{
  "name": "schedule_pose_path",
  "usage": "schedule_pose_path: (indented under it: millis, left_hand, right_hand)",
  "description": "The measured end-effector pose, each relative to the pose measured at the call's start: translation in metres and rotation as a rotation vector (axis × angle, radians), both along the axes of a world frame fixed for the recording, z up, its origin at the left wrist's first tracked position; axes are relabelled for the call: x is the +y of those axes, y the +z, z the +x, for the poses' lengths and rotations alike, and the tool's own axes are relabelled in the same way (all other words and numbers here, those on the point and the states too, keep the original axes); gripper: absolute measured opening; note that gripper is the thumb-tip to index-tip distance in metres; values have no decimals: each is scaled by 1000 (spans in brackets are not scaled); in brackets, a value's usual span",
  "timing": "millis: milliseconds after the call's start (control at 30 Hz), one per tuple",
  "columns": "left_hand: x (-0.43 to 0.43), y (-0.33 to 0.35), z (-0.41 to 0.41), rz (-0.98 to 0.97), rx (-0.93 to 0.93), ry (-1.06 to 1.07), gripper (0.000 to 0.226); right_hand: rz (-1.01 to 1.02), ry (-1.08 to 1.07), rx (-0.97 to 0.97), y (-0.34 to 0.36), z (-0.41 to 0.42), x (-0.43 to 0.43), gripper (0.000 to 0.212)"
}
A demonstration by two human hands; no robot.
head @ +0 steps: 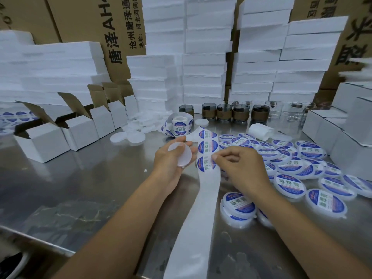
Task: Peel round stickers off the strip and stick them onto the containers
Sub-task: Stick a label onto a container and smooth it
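My left hand (171,162) holds a bare translucent round container lid (179,155) between thumb and fingers. Just right of it runs the white sticker strip (201,198), coming off a roll (179,124) and trailing toward me past the table's front. Blue-and-white round stickers (208,146) sit on its upper part. My right hand (239,168) pinches the edge of the lowest sticker (204,165) on the strip with thumb and forefinger. Several labelled containers (289,185) lie scattered to the right.
On the steel table (100,178), open white cartons (80,129) line the left, with bare lids (128,136) piled beside them. Brown-banded glass jars (225,113) stand at the back before foam-block stacks (205,67). White boxes (346,141) sit at right.
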State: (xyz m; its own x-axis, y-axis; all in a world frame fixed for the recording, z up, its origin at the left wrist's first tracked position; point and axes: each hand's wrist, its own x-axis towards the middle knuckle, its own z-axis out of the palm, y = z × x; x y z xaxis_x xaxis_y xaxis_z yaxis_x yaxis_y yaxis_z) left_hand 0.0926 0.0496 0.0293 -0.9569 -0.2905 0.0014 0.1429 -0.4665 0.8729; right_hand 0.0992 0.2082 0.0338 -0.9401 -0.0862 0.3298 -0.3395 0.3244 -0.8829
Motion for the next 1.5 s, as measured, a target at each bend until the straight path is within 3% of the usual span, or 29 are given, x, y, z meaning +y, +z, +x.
schedule_pose_path:
  millis: [133, 300, 367, 500, 600, 733, 1000, 1300, 1500]
  left_hand:
    - [4, -1, 1, -164, -35, 12, 14]
    - [8, -5, 3, -321, -53, -65, 13]
    - [8, -5, 4, -336, -48, -72, 8]
    - [7, -4, 5, -307, -40, -117, 7]
    - [8, -3, 7, -309, -30, -137, 19]
    - [8, -1, 11, -326, -39, -253, 32]
    - [8, -1, 12, -354, -16, -333, 33]
    - [9, -5, 5, -447, -4, -184, 14]
    - [9, -9, 1, -495, -33, -78, 6]
  right_hand:
    - [-199, -18, -17, 6, 0, 2, 10]
    - [-179, 20, -4, 6, -1, 1, 20]
    - [-77, -16, 60, 4, -1, 1, 23]
    - [389, -198, 399, -2, 2, -1, 33]
    - [511, -214, 550, -4, 2, -1, 34]
    - [541, -186, 515, -4, 1, 2, 28]
    - [531, -164, 452, -4, -3, 3, 29]
    - [568, -197, 458, -5, -3, 2, 22]
    - [572, -102, 420, -2, -2, 1, 10]
